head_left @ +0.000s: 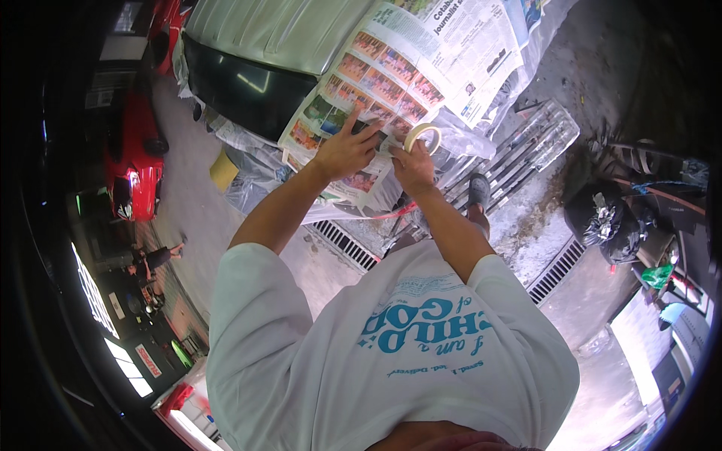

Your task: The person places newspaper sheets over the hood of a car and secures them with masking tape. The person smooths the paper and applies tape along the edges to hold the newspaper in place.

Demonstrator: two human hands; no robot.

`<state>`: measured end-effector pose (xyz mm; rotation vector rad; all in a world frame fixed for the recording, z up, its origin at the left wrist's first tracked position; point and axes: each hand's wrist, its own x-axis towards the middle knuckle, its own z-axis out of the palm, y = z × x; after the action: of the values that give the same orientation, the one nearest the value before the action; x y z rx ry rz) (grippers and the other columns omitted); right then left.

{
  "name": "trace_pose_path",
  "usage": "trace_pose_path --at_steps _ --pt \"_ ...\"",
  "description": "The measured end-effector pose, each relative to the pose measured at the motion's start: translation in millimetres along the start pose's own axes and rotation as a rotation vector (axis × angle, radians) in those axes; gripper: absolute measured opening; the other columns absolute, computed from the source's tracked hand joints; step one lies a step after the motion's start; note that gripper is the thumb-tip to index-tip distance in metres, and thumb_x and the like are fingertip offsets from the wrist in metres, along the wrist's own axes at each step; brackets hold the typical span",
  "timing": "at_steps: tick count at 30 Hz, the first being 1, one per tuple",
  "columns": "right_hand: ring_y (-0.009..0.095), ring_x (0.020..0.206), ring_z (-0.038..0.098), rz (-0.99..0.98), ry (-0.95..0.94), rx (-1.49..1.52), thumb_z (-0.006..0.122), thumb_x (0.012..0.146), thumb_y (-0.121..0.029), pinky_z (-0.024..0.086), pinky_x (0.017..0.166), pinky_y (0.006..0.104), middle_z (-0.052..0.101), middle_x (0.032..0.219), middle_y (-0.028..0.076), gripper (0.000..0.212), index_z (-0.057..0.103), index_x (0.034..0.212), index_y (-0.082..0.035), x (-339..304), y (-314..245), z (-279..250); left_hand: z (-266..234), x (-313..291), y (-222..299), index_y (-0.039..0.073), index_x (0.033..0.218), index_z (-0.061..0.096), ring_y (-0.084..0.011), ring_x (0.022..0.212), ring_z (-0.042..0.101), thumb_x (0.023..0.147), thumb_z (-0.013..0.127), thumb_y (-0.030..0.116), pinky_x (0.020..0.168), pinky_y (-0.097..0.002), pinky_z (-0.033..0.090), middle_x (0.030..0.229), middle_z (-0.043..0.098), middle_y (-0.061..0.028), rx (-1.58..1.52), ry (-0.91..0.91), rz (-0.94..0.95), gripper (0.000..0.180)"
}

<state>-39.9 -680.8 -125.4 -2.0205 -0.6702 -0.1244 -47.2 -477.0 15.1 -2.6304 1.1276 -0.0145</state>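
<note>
Sheets of newspaper point(406, 64) cover the side of a pale vehicle point(263, 26), over clear plastic sheeting point(466, 139). My left hand point(348, 152) lies on the lower part of the paper, its fingers spread and pressing on the printed photos. Close to its right, my right hand point(414, 169) grips a roll of masking tape point(424, 138) by its near edge, fingertips against the paper. Whether a strip of tape is pulled out from the roll cannot be made out. The vehicle's dark rear window point(241, 90) is left of the paper.
A low metal-framed platform point(519, 154) stands to the right, with my shoe point(479, 192) on it. Floor drain grates point(344, 244) run below the vehicle. Black garbage bags point(620, 237) sit at the right. A red car point(134, 161) and a person point(156, 259) are far left.
</note>
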Motion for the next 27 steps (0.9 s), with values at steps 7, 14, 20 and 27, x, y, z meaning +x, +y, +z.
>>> trace_pose_path --at_steps 7,14,20,27 --pt "0.035 0.113 0.064 -0.06 0.021 0.017 0.074 0.08 -0.005 0.057 0.093 0.0437 0.067 0.125 0.01 0.037 0.077 0.115 -0.019 -10 -2 14 5 -6 6 0.008 0.109 0.078 -0.0298 0.152 0.04 0.088 0.066 0.021 0.125 -0.0719 0.024 0.137 0.065 -0.0063 0.058 -0.023 -0.031 0.027" --pt "0.03 0.119 0.064 -0.124 -0.04 -0.097 0.071 0.083 -0.012 0.058 0.092 0.0444 0.066 0.125 0.008 0.047 0.074 0.127 -0.028 -23 4 18 10 -10 14 0.005 0.124 0.074 -0.0323 0.154 0.037 0.093 0.061 0.02 0.125 -0.0698 0.023 0.147 0.061 -0.0117 0.122 -0.092 0.004 0.037" --pt "0.031 0.126 0.061 -0.088 -0.142 -0.086 0.07 0.085 -0.014 0.058 0.094 0.0451 0.065 0.129 0.01 0.044 0.073 0.129 -0.024 -30 8 29 18 -22 20 0.006 0.141 0.064 -0.0297 0.157 0.035 0.095 0.058 0.022 0.126 -0.0684 0.02 0.156 0.054 -0.0105 0.155 -0.186 -0.02 0.049" --pt "0.039 0.121 0.063 0.033 -0.08 0.004 0.063 0.092 -0.009 0.057 0.093 0.0503 0.065 0.127 0.019 0.045 0.069 0.135 -0.019 -37 13 29 35 -34 41 0.015 0.159 0.047 -0.0233 0.161 0.026 0.096 0.057 0.026 0.127 -0.0603 0.02 0.173 0.032 -0.0026 0.249 -0.286 -0.133 0.065"
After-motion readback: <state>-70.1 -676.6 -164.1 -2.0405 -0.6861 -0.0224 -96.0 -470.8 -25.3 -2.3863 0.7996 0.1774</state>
